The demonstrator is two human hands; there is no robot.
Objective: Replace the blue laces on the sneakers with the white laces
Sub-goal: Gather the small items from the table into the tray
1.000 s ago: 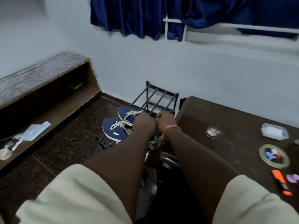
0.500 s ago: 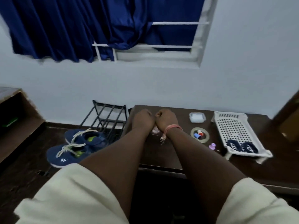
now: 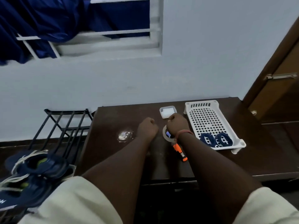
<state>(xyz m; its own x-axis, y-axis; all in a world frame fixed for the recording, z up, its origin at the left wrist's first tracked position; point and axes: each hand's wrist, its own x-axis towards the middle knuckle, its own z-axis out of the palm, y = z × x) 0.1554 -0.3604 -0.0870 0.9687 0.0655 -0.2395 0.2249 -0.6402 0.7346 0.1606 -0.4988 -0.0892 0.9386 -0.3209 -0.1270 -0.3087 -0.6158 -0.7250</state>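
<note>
Two sneakers, navy with pale laces threaded in, sit side by side on the floor at the left, beside a black wire rack; toes point toward the lower left edge, long axes running from lower left to upper right, heels toward the rack. Two blue lace coils lie flat in the near end of one white perforated tray on the right part of the dark table. Two hands over the table: left hand curled into a fist, nothing seen in it; right hand likewise fisted above the tape, one reddish thread band at its wrist; whether either fist encloses something small cannot be told. One tape roll, partly hidden under the right wrist. One orange marker, lying just near of the tape, long axis from upper left to lower right. One small white lidded box behind the right hand. One shiny smear on the tabletop left of the left hand.
</note>
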